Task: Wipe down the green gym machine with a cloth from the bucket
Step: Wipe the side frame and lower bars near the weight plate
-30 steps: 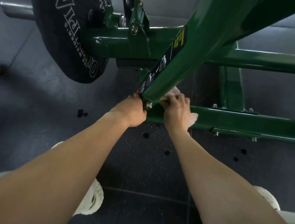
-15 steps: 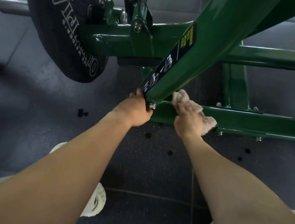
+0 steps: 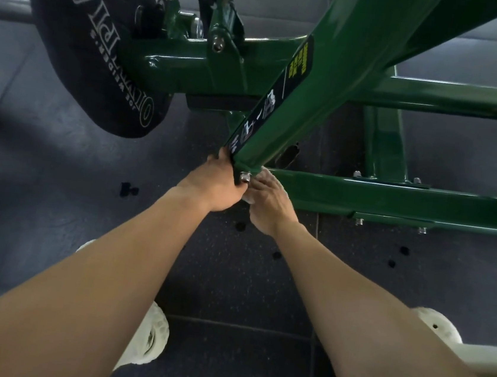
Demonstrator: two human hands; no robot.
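Note:
The green gym machine (image 3: 394,202) stands on the dark floor, its slanted post (image 3: 323,94) meeting the low base rail near a bolt. My left hand (image 3: 213,184) grips the foot of that post on its left side. My right hand (image 3: 270,204) holds a pale cloth (image 3: 268,176) pressed against the base rail just right of the bolt. Most of the cloth is hidden under my fingers. No bucket is in view.
A black weight plate (image 3: 96,47) hangs on the machine at upper left, beside a steel bar (image 3: 4,5). Dark rubber floor tiles (image 3: 246,281) carry scattered black specks. My pale shoes (image 3: 152,338) stand close below. Another green rail (image 3: 468,98) runs behind.
My right hand has slid the cloth leftwards along the base rail, back against the bolt. My left hand has kept its grip on the post foot.

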